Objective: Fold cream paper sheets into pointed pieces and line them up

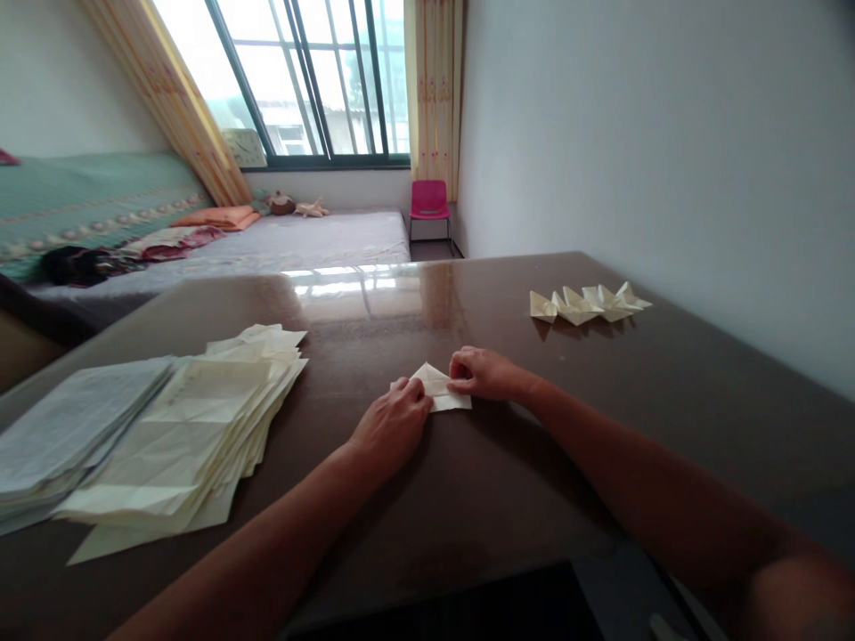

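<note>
A small cream sheet of folded paper (pixel 437 385) lies on the brown table in front of me, its top edge coming to a point. My left hand (pixel 401 411) rests on its left side, fingers curled and pressing it down. On the right side, my right hand (pixel 482 372) pinches the paper between thumb and bent fingers. Both hands partly cover the paper, so its full outline is hidden. Farther off to the right stands a row of several folded paper boats (pixel 588 305), apart from my hands.
Left on the glossy table (pixel 374 552) lie a stack of creased cream sheets (pixel 174 427) and a stack of greyish printed paper (pixel 73 427). Beyond the table are a bed (pixel 347 236), a pink chair (pixel 428 201) and a window. A white wall (pixel 655 142) runs along the right.
</note>
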`<control>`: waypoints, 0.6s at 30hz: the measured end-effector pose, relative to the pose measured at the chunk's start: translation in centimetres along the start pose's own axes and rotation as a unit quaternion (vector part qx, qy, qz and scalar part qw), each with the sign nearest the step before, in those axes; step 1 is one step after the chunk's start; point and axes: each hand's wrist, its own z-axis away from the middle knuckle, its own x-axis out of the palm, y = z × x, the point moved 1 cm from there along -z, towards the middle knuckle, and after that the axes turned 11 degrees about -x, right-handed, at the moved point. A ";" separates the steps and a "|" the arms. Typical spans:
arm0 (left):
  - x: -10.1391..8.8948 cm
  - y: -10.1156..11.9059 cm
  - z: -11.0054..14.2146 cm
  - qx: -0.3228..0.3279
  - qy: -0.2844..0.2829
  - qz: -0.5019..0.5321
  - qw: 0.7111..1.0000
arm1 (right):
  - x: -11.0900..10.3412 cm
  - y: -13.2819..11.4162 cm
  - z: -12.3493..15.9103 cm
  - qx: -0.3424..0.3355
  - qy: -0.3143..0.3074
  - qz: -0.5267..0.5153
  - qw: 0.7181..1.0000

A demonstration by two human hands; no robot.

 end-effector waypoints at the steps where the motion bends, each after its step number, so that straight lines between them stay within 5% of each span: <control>1: 0.1 0.0 0.0 -0.003 0.002 0.009 1.000 | 0.0 0.1 -0.1 0.004 0.002 -0.021 1.000; 5: 0.2 -0.1 -0.4 -0.024 0.037 0.052 0.998 | 0.1 -0.4 -0.2 0.002 0.023 -0.131 0.991; 10: 0.0 -0.7 -0.8 -0.062 0.115 0.175 0.976 | 0.4 -2.9 0.1 -0.051 0.128 -0.167 0.976; 18: 0.3 -2.2 -1.7 -0.125 0.087 0.415 0.897 | 0.2 -4.1 0.4 -0.186 0.161 -0.144 0.958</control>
